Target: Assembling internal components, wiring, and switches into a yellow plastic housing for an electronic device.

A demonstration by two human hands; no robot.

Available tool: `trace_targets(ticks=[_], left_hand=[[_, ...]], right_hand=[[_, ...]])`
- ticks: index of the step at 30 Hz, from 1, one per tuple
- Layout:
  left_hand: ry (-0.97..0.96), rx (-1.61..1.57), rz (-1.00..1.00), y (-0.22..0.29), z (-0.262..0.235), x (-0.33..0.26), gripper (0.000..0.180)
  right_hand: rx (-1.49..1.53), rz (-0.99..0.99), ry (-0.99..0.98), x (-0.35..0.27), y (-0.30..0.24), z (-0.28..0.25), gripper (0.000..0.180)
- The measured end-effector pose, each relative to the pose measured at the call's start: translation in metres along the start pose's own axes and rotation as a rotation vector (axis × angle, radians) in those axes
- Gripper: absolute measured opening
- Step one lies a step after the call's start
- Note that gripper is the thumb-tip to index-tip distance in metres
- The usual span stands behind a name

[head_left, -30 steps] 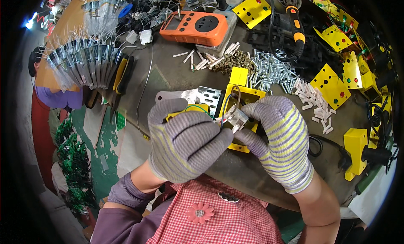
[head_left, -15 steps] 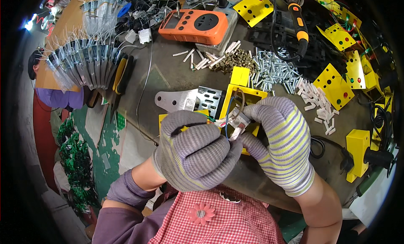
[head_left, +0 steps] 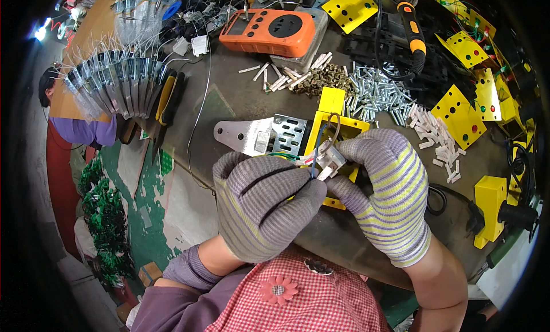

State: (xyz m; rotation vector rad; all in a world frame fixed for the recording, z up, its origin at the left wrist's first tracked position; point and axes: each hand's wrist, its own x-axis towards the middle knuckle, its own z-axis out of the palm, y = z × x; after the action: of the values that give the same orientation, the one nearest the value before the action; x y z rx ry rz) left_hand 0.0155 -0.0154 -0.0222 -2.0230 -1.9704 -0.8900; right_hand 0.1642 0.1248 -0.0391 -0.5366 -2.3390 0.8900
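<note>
Both my hands wear grey-purple knit gloves with yellow stripes. In my right hand (head_left: 384, 197), thumb and fingers pinch a small silvery-white electrical part (head_left: 332, 158) above an open yellow box (head_left: 315, 138). Brown and blue wires (head_left: 314, 167) loop from the box to this part. My left hand (head_left: 266, 209) is closed beside it, its fingertips at the lower end of the blue wire and a small white sleeve (head_left: 325, 173). Green wires (head_left: 286, 155) run just above the left fingers. A slotted metal bracket (head_left: 269, 135) extends leftward from the box.
Beyond the box lie piles of screws (head_left: 372, 91), brass-coloured fittings (head_left: 323, 81) and white sleeves (head_left: 438, 134). An orange multimeter (head_left: 269, 32) and a soldering iron (head_left: 411, 28) are at the back. Yellow plates (head_left: 458, 117) line the right; pliers (head_left: 166, 100) lie left.
My left hand has lowered slightly and its fingers have straightened, uncovering more of the small part and the green wires. The right hand keeps its pinch. The whole view has shifted slightly.
</note>
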Motion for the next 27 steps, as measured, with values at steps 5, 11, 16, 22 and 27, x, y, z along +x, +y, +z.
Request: trace_targets(ticks=[5,11,16,22,27], left_hand=[[0.082,0.022,0.027,-0.004,0.011,-0.004,0.032],[0.091,-0.035,-0.054,-0.006,0.017,-0.005,0.035],[-0.003,0.125,0.085,0.0,-0.001,0.013,0.031],[-0.03,0.058,0.033,-0.006,0.002,0.004,0.031],[0.005,0.063,0.086,-0.003,0.0,0.014,0.031]], right_hand=[[-0.047,-0.085,0.063,0.0,0.002,0.003,0.036],[-0.033,-0.083,0.077,-0.001,0.002,0.004,0.039],[-0.049,-0.072,0.071,-0.001,0.001,0.003,0.039],[-0.007,-0.008,0.034,-0.002,0.001,0.004,0.038],[-0.065,-0.068,0.071,-0.001,0.001,0.004,0.036]])
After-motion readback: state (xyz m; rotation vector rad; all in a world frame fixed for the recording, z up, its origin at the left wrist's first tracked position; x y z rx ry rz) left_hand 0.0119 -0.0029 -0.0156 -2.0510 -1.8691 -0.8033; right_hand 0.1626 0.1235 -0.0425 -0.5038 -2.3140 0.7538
